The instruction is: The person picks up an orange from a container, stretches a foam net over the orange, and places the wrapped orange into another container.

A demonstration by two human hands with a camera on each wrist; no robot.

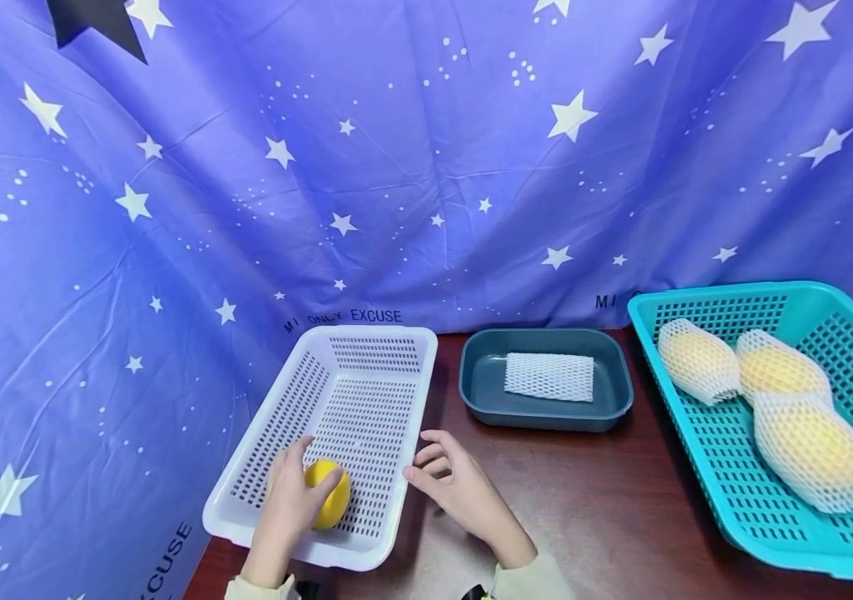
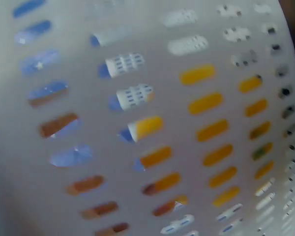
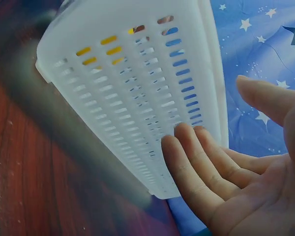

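A bare yellow mango [image 1: 332, 500] lies in the near end of the white slotted basket [image 1: 418, 400]. My left hand [image 1: 289, 496] reaches over the near rim beside it, thumb across the fruit's upper side and fingers loosely extended to its left. Through the slots of the basket wall [image 2: 152, 187], yellow patches of the mango [image 2: 211, 130] show in the left wrist view; the hand is out of sight there. My right hand [image 1: 464, 492] is at the outside of the basket's right wall, its fingers [image 3: 194, 182] spread and loosely bent, holding nothing.
A dark blue-grey tray [image 1: 546, 421] behind the right hand holds a flat white foam net [image 1: 549, 377]. At the right, a teal basket [image 1: 696, 467] contains several net-wrapped mangoes [image 1: 812, 450]. A blue star-patterned cloth [image 1: 426, 167] hangs behind and left of the brown table [image 1: 606, 500].
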